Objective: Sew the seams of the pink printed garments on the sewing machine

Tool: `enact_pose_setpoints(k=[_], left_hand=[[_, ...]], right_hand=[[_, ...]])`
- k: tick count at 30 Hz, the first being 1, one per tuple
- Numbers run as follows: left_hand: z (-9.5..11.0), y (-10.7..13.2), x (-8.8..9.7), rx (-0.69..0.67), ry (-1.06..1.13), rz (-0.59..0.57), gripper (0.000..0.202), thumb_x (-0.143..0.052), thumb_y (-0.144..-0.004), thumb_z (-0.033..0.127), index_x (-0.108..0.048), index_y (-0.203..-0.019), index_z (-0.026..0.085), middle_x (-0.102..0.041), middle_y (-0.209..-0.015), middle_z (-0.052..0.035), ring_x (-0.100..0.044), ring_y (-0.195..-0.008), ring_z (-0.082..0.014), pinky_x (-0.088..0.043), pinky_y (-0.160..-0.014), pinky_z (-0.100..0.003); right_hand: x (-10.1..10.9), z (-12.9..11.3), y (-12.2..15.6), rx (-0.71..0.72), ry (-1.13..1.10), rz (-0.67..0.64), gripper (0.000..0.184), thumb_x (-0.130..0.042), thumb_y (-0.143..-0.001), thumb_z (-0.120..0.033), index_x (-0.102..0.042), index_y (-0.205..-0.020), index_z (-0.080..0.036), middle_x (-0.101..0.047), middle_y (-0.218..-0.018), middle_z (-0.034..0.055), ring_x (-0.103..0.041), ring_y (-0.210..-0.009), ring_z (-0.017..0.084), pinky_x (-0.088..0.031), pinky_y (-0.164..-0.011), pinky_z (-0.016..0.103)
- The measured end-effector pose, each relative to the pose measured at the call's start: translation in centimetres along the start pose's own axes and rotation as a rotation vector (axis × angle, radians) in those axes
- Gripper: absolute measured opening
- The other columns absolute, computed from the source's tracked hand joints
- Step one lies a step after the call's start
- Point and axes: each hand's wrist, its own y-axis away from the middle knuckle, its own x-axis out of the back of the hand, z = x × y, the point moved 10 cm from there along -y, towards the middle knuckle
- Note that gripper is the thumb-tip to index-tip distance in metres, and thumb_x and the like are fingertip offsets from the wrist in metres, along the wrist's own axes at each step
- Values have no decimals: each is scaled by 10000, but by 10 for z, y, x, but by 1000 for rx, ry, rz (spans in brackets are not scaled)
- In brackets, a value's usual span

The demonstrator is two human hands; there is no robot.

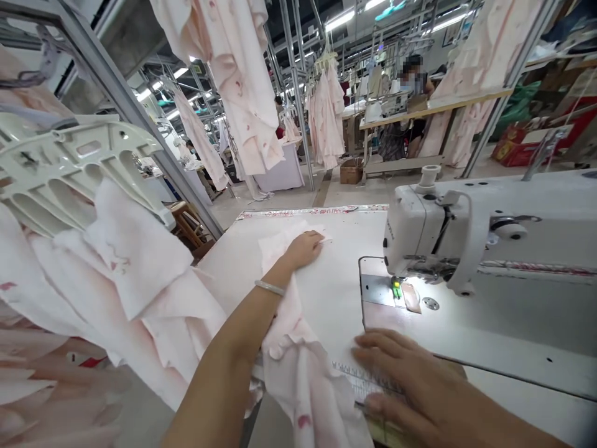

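My left hand (305, 249) lies palm down, fingers stretched out, on a pale pink fabric piece (303, 333) on the white sewing table (340, 280). The fabric runs under my forearm and hangs over the near table edge, where its border looks ruffled. A bracelet circles my left wrist. Nearer the camera, my right hand (401, 379) hovers over or rests on the near edge, its fingers apart and holding nothing visible. Below it, a printed ruler strip (359, 376) is partly hidden. The sewing machine (433, 230) stands at right, its lamp lighting a green presser foot (396, 288).
At left, pink garment pieces (140, 261) hang from a white plastic hanger clamp (84, 155) beside a metal post (135, 124). More pink fabric (237, 81) hangs ahead. Another person (413, 87) sits at a far worktable (433, 109). Red boxes (513, 146) stand at far right.
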Motion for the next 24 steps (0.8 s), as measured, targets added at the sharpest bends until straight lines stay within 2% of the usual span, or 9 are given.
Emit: enact_pose_setpoints(k=[4, 7, 9, 11, 12, 14, 18, 22, 24], left_hand=[[-15, 11, 9, 144, 23, -68, 496, -569, -1019, 230, -601, -1487, 70, -583, -1597, -242, -567, -1496, -340, -410, -1289, -514], [0, 30, 21, 157, 84, -109, 551, -600, -1023, 290, -563, -1550, 135, -550, -1645, -204, -539, -1528, -340, -426, -1278, -510], [23, 49, 30, 122, 139, -120, 522, -556, -1060, 326, -567, -1560, 174, -550, -1656, -164, -575, -1496, -297, -489, -1223, -442], [55, 71, 33, 49, 226, -168, 459, -521, -1092, 370, -627, -1505, 201, -635, -1580, -121, -666, -1374, -246, -557, -1113, -362], [74, 83, 29, -5, 289, -231, 432, -520, -1099, 405, -671, -1453, 209, -688, -1513, -102, -700, -1304, -232, -572, -1060, -337], [112, 108, 13, -104, 417, -439, 414, -528, -1097, 482, -742, -1322, 207, -767, -1360, -80, -733, -1183, -230, -576, -978, -321], [152, 139, -23, -107, 492, -789, 311, -531, -1077, 406, -755, -1030, 196, -783, -1069, -32, -705, -963, -210, -534, -850, -306], [168, 141, -28, -115, 617, -869, 316, -601, -1046, 396, -616, -802, 196, -608, -793, 21, -575, -770, -152, -455, -733, -273], [176, 137, -20, -128, 715, -827, 301, -730, -976, 409, -585, -812, 201, -537, -766, 39, -507, -723, -131, -414, -681, -258]], right_hand=[[-47, -24, -12, -97, -21, -209, 857, -716, -921, -715, -605, -1586, -187, -370, -1708, 219, -274, -1584, 569, -254, -1177, 900], [-67, -36, -14, -76, -55, -180, 513, -752, -909, -481, -747, -1350, -219, -402, -1717, 191, -240, -1614, 537, -192, -1196, 907], [-65, -36, -11, -39, -121, -68, 258, -659, -929, -408, -752, -1094, -233, -603, -1590, 177, -382, -1580, 506, -267, -1210, 872], [-53, -23, -2, -74, -244, 73, 245, -546, -997, -460, -659, -939, -250, -791, -1246, 140, -662, -1352, 428, -513, -1137, 701], [-45, -11, 4, -128, -309, 128, 302, -481, -1042, -499, -613, -917, -258, -799, -1050, 100, -752, -1145, 357, -617, -1008, 550], [-32, 14, 17, -239, -394, 181, 403, -405, -1091, -580, -557, -892, -265, -715, -829, 34, -719, -807, 251, -603, -703, 342], [-3, 40, 35, -277, -395, 241, 425, -439, -1085, -647, -592, -951, -274, -722, -895, 29, -678, -768, 226, -551, -657, 300], [15, 52, 51, -237, -473, 300, 389, -667, -980, -662, -647, -920, -278, -749, -997, 64, -709, -889, 272, -604, -723, 321], [24, 61, 58, -223, -577, 378, 438, -723, -915, -709, -723, -1061, -296, -767, -1119, 96, -736, -1024, 333, -645, -799, 374]])
